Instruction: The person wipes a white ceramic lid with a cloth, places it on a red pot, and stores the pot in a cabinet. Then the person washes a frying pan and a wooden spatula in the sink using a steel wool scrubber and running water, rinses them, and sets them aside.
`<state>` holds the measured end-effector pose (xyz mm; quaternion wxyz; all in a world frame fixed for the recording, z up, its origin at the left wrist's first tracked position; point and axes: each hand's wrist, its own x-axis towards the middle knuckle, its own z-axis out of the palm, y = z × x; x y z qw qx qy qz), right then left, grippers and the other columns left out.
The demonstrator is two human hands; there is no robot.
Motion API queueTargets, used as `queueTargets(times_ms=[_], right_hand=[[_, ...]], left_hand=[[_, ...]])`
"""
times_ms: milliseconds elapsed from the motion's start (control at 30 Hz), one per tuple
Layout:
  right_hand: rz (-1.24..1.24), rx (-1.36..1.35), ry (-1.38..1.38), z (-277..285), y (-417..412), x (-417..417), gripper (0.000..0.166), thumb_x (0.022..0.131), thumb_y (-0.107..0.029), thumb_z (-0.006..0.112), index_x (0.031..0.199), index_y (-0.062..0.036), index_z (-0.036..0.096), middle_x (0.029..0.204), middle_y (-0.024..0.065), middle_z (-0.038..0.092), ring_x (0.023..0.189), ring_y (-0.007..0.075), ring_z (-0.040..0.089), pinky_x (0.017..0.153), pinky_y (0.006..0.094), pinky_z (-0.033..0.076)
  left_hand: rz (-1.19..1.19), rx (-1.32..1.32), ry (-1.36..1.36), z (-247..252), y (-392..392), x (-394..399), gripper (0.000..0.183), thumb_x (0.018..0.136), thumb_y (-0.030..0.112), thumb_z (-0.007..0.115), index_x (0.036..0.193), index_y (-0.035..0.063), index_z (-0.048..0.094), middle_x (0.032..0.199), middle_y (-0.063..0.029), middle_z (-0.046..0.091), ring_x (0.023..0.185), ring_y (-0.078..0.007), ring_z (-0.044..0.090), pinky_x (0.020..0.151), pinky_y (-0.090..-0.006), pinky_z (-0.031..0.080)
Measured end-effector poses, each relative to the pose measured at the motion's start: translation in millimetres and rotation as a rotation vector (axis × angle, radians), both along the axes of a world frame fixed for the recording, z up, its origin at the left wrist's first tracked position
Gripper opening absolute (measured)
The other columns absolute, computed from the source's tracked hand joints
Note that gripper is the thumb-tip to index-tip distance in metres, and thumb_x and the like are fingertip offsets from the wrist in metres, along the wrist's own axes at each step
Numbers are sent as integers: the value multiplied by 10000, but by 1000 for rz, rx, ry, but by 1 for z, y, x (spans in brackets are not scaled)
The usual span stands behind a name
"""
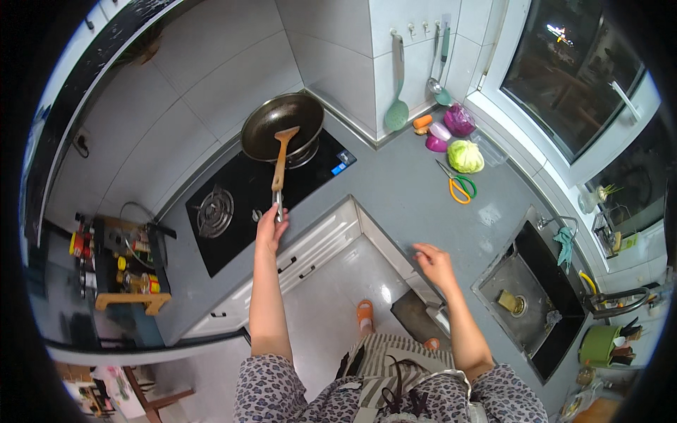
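Note:
On the black gas hob (240, 211), a dark wok (264, 119) rests over the rear burner, its inside bare apart from a wooden spatula (285, 143). The spatula's handle lies along the wok's metal handle (278, 198). My left hand (271, 230) has its fingers around the end of that metal handle. Over the counter's front edge hovers my right hand (436, 264), fingers loosely bent and holding nothing. Scissors with green and orange handles (461, 189) lie farther back on the grey counter (402, 206), beside a green cabbage (465, 156).
Red cabbage (459, 120), cut purple onion (437, 143) and a carrot (422, 121) sit in the corner, near a clear plastic container (492, 150). At right is a sink (502, 280) with a sponge (509, 301). A seasoning rack (132, 264) stands left of the hob.

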<state>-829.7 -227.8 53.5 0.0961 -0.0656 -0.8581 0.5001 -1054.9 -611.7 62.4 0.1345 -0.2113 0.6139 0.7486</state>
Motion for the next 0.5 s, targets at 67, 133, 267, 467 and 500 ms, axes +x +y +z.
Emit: queueTargets(times_ms=[67, 133, 267, 467, 500], right_hand=[[49, -107, 23, 9, -41, -40, 254, 811, -27, 537, 1038, -43, 650, 1001, 154, 655, 838, 242, 656, 730, 307, 517], [114, -240, 24, 28, -81, -73, 263, 816, -18, 531, 1051, -50, 647, 975, 143, 660, 833, 216, 661, 716, 300, 517], [200, -245, 78, 28, -126, -114, 267, 823, -34, 542, 1068, -60, 645, 910, 115, 664, 711, 163, 623, 652, 280, 495], [252, -288, -89, 13, -150, -122, 267, 840, -39, 533, 1076, -74, 653, 791, 57, 660, 639, 92, 550, 600, 245, 453], [263, -305, -147, 14, -150, -120, 269, 852, -29, 517, 1082, -72, 650, 821, 55, 665, 705, 83, 585, 635, 238, 461]], left_hand=[[-196, 347, -73, 4, -6, -30, 315, 909, 253, 555, 1109, 10, 531, 1119, -170, 601, 954, -257, 632, 816, -425, 547], [-231, 524, -105, 0, -15, -54, 290, 916, 189, 528, 1141, 5, 518, 1117, -154, 605, 955, -253, 626, 792, -397, 555], [-304, 761, -149, -11, -8, -81, 297, 909, 138, 505, 1177, 10, 506, 932, -79, 609, 711, -162, 586, 617, -269, 546], [-279, 603, -116, -17, -5, -103, 102, 916, 123, 464, 955, 41, 510, 631, 0, 404, 471, -65, 369, 359, -182, 290], [-276, 566, -84, -19, -6, -104, 83, 918, 119, 457, 900, 52, 502, 612, 2, 392, 453, -62, 355, 337, -176, 279]])
